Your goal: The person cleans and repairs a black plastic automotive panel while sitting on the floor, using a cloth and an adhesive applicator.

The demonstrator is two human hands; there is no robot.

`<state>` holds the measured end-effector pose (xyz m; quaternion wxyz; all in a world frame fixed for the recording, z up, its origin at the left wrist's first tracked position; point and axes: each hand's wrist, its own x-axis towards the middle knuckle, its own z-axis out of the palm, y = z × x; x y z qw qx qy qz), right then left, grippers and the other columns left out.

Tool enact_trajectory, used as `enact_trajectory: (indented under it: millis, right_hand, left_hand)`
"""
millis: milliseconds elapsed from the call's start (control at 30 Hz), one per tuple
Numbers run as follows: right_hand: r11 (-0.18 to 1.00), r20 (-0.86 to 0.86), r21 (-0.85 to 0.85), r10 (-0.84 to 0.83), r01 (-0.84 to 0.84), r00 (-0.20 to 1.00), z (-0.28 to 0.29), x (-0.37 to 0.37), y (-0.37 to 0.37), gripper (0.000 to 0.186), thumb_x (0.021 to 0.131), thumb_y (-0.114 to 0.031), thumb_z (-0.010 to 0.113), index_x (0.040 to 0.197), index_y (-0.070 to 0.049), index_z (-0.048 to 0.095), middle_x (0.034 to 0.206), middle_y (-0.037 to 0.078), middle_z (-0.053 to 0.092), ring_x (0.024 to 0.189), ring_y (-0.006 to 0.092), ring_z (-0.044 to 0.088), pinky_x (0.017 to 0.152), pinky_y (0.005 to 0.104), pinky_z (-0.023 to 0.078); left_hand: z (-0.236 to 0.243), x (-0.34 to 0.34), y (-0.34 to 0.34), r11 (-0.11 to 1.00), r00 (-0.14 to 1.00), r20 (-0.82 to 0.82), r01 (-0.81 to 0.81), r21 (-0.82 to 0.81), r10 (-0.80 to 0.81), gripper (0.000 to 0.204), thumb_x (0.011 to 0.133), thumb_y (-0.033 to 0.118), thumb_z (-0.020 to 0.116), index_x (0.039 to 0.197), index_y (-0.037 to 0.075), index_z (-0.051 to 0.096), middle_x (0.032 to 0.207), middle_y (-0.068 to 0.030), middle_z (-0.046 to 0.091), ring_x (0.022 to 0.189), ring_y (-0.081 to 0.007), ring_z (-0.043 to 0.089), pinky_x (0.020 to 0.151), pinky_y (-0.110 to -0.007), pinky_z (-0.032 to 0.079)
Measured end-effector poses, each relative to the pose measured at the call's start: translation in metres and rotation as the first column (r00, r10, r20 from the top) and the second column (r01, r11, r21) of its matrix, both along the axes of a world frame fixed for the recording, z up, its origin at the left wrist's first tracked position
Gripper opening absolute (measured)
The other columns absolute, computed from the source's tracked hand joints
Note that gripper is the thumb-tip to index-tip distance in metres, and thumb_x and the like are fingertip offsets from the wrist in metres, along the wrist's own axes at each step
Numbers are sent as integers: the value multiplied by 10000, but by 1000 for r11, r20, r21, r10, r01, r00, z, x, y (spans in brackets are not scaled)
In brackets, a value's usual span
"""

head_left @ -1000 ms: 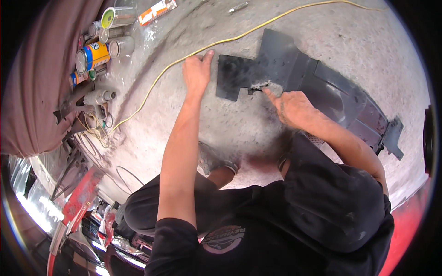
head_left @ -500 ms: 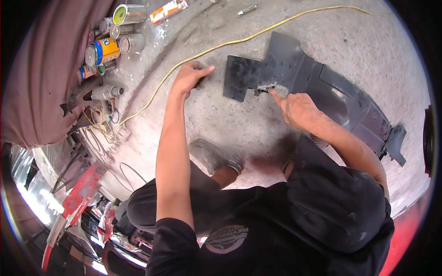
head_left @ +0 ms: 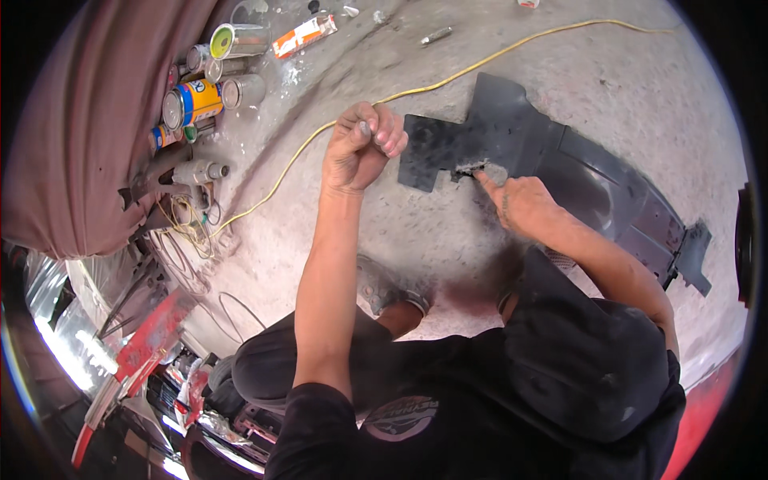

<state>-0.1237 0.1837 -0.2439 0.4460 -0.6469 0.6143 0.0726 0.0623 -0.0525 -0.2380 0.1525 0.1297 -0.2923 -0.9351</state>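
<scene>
A long black plastic car panel lies on the concrete floor in front of me and to the right. A rough, pale greyish patch marks the notch in its near edge. My right hand has its index finger stretched out, the tip touching that patch, and the other fingers bent; nothing shows in it. Raised left of the panel and apart from it, my left hand is closed, its fingers curled in near the thumb. Whatever it might hold is hidden.
A yellow cord runs across the floor beyond the panel. Several cans stand or lie at the left beside a brown cloth. An orange and white box lies farther back. A spray gun-like tool rests below the cans.
My left hand has risen and moved right, turning so its curled fingers show. My right index finger stays at the panel's patch. The whole view has shifted slightly.
</scene>
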Motion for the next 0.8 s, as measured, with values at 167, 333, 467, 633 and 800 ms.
enact_trajectory:
  millis: [167, 333, 467, 633, 800]
  right_hand:
    - [1000, -13, -14, 26, -26, 1000, 2, 0, 0, 823, 834, -131, 722, 1564, 22, 375, 787, 193, 727, 733, 361, 736, 656, 448, 575]
    - [992, -35, -117, 40, -44, 999, -13, 0, 15, 828, 843, -167, 683, 1591, -7, 367, 736, 164, 690, 639, 329, 680, 600, 438, 522]
    - [990, -77, -120, 59, -68, 995, -12, 3, 13, 832, 837, -170, 687, 1588, -1, 371, 728, 164, 685, 641, 325, 682, 606, 442, 522]
    - [996, -61, -33, 81, -83, 995, 4, 2, 3, 770, 853, -119, 665, 1561, 26, 397, 773, 174, 718, 720, 330, 729, 650, 425, 575]
    - [993, -21, -102, 58, -60, 998, -7, 2, 10, 769, 818, -63, 626, 1551, 36, 416, 739, 155, 696, 694, 324, 708, 611, 430, 548]
  left_hand:
    - [-8, 9, -3, 987, 976, 180, -102, -127, 124, 230, 917, 273, 802, 882, 80, 681, 841, -67, 640, 765, -200, 601, 639, -349, 474]
    - [-33, 34, -10, 983, 480, 859, -31, -183, 176, 444, 933, 418, 783, 806, 12, 656, 726, -89, 653, 562, -200, 612, 466, -318, 429]
    - [-48, 28, -24, 921, 214, 947, 258, -292, 240, 504, 920, 477, 785, 742, 32, 631, 609, -58, 594, 455, -177, 538, 401, -319, 362]
    - [-67, 31, -41, 906, 103, 994, 424, -7, -41, 490, 877, 469, 824, 679, 84, 595, 545, -18, 510, 405, -136, 434, 397, -316, 274]
    - [-59, 60, -20, 939, 82, 992, 339, 61, -94, 465, 918, 418, 783, 641, 113, 567, 542, 11, 471, 396, -117, 358, 401, -313, 246]
